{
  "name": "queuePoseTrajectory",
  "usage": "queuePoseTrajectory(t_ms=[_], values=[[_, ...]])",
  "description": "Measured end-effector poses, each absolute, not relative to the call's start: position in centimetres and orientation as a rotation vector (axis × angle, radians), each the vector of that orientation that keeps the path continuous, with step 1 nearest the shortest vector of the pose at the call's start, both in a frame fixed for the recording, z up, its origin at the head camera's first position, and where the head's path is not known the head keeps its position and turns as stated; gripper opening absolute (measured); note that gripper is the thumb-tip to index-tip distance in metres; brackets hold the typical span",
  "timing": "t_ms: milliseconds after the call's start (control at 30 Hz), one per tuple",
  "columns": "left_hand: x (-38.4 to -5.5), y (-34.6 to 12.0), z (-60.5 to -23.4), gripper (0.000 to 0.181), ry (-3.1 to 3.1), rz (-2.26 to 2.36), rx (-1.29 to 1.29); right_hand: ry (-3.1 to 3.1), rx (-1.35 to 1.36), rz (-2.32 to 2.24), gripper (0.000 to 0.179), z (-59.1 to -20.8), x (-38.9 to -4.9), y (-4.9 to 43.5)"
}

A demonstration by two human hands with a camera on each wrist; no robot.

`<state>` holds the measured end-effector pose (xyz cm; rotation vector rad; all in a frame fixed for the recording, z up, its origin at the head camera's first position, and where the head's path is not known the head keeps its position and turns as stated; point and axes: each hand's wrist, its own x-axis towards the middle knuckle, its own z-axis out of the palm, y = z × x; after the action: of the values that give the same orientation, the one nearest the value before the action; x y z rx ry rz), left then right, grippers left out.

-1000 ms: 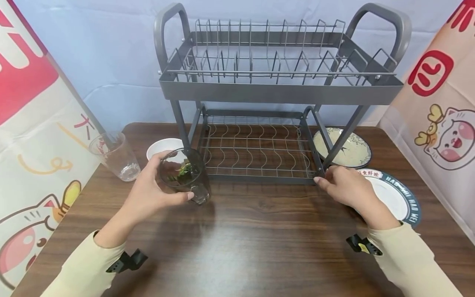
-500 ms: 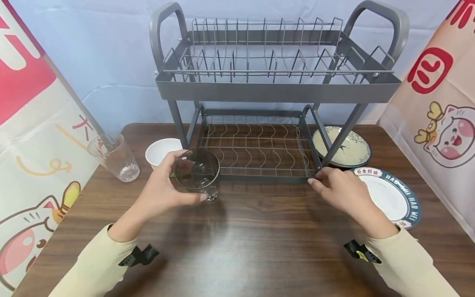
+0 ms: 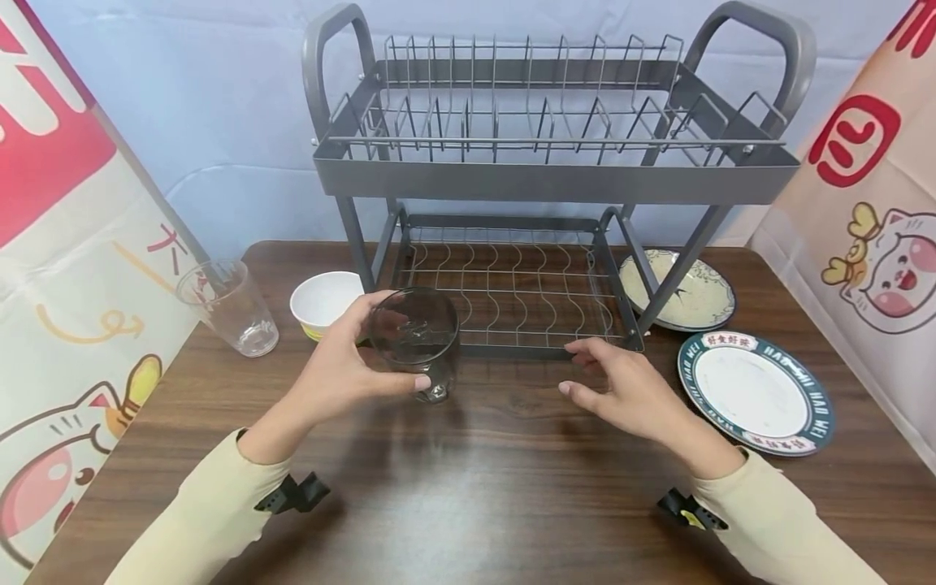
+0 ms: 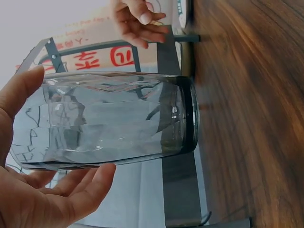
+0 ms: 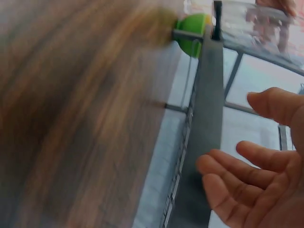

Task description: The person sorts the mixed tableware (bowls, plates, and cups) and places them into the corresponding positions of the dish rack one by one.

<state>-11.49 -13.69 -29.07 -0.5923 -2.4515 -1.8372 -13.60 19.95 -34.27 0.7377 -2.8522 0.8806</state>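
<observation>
My left hand (image 3: 332, 370) grips a tinted drinking glass (image 3: 427, 353), thumb on the near side and fingers behind. In the left wrist view the glass (image 4: 118, 118) looks transparent and has nothing visible in it. It is upright in front of the lower tier of a grey two-tier dish rack (image 3: 541, 184). My right hand (image 3: 629, 390) is off to the right of the glass, its fingers parted and holding nothing. In the right wrist view those fingers (image 5: 237, 178) are close to the rack's front bar; whether they touch it I cannot tell.
Left of the rack stand a clear glass (image 3: 237, 317) and a white bowl (image 3: 325, 296) with a coloured outside. To the right lie a patterned shallow dish (image 3: 687, 292) and a white plate with a teal rim (image 3: 691, 382). Cloth hangs behind and on both sides of the wooden table (image 3: 512, 504).
My left hand has carried the tinted glass rightward from beside the rack's left leg. My right hand has left the rack's front right corner and moved left, its fingers spreading.
</observation>
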Motion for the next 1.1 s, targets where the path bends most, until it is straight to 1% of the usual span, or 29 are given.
queuePoseTrajectory(t_ms=[100, 233, 400, 567, 767, 933, 1100], values=[[-11.5, -13.2, -28.9, 0.082, -2.416, -1.864, -0.649, -2.802, 0.777, 1.001, 0.042, -35.0, -13.4, 19.3], [-12.2, -13.1, -29.9, 0.083, -2.403, -1.858, -0.677, -2.765, 0.841, 1.139, 0.04, -35.9, -13.1, 18.3], [-12.7, -12.8, -30.8, 0.085, -2.385, -1.863, -0.72, -2.747, 0.952, 1.234, 0.047, -36.7, -12.9, 17.5], [-12.2, -12.1, -30.0, 0.084, -2.366, -1.877, -0.735, -2.717, 1.027, 1.363, 0.055, -37.1, -12.8, 17.0], [-12.1, -11.4, -29.9, 0.085, -2.303, -2.022, -0.776, -2.695, 0.992, 1.645, 0.061, -36.8, -12.9, 16.4], [-12.7, -11.0, -30.7, 0.087, -2.283, -2.054, -0.825, -2.618, 1.0, 1.69, 0.066, -36.9, -13.1, 15.8], [-12.6, -10.5, -30.4, 0.087, -2.326, -2.013, -0.841, -2.575, 1.025, 1.721, 0.073, -37.4, -13.2, 15.1]])
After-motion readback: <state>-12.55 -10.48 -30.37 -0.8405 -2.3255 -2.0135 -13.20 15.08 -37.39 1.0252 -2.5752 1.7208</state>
